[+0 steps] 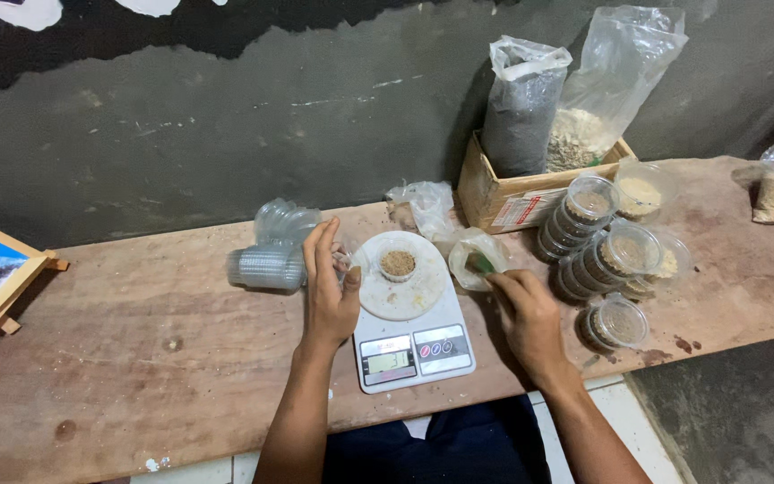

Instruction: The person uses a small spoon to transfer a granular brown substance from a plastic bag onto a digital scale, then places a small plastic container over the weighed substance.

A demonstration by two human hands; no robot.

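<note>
Bare bench (pixel 136 350) left of scale (pixel 409 341)

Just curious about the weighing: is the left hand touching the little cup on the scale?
Apart. The head view shows the left hand beside the scale, with bare white platform between it and the small cup.

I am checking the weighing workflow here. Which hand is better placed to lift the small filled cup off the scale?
Probably the left hand: it is open beside the scale, close to the small cup, while the right hand has its grip on a small bag.
</note>
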